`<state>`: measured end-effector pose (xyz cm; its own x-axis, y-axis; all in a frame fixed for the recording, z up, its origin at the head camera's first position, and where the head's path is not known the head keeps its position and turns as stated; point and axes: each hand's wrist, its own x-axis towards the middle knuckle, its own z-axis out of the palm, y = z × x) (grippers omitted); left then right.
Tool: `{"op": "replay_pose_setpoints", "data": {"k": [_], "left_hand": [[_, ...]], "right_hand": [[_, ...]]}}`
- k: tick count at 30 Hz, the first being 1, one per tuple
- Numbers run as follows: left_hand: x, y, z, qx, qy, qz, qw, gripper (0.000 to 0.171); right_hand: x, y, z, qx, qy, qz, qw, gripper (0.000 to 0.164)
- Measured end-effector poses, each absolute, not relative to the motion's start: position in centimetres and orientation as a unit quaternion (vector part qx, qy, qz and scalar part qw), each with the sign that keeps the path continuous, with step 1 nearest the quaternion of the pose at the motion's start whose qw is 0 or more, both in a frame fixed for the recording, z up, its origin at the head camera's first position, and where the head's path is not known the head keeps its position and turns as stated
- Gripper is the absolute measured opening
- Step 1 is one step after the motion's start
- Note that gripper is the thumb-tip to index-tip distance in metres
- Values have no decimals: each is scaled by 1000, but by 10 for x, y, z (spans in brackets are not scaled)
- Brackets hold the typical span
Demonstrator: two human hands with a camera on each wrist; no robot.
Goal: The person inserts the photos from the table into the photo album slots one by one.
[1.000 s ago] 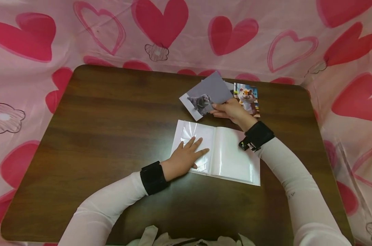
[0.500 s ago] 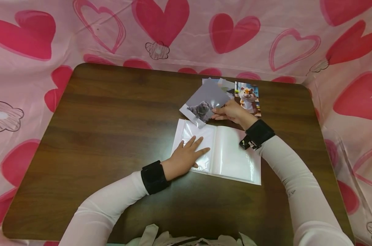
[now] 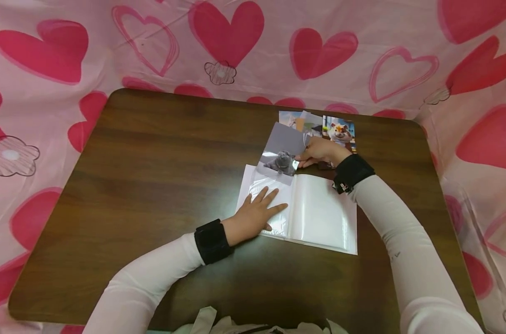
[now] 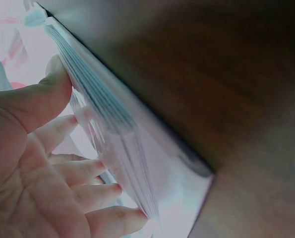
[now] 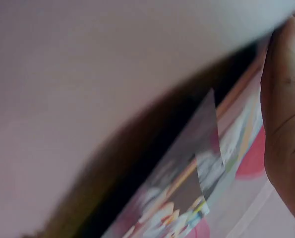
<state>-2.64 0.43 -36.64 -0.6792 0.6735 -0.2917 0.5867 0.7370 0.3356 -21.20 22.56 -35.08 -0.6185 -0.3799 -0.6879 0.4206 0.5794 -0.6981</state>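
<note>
A photo album [image 3: 320, 213] lies spread on the table, its clear sleeves shining. My left hand [image 3: 253, 215] rests on the left page with fingers spread; in the left wrist view its fingertips touch the stacked pages [image 4: 102, 104]. A grey photo of a cat [image 3: 283, 148] is pinched at its right edge by my right hand [image 3: 320, 152]. The photo's lower edge overlaps the top of the left page, tilted slightly. In the right wrist view my right hand [image 5: 286, 99] shows only at the right edge, and the cat photo is not visible there.
Behind the right hand lie several photos: a hamster picture [image 3: 340, 130], one with a green patch [image 3: 313, 124] and a pale blue one [image 3: 288, 117]. The dark wooden table [image 3: 152, 162] ends at a pink heart-patterned cloth [image 3: 274, 46].
My right hand has brought the cat photo down towards me and turned it more upright, over the left page's top edge. Photos behind it have come into view. The left hand has stayed put.
</note>
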Motion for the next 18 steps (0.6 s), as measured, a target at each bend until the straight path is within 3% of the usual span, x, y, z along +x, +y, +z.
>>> {"op": "replay_pose_setpoints", "data": {"k": [15, 18], "left_hand": [[-27, 2, -362, 362, 907, 83, 198, 67], [-20, 0, -360, 398, 897, 71, 179, 60]], "right_hand": [[-216, 218, -349, -36, 782, -426, 454, 21], [-217, 219, -352, -25, 796, -421, 434, 33]]}}
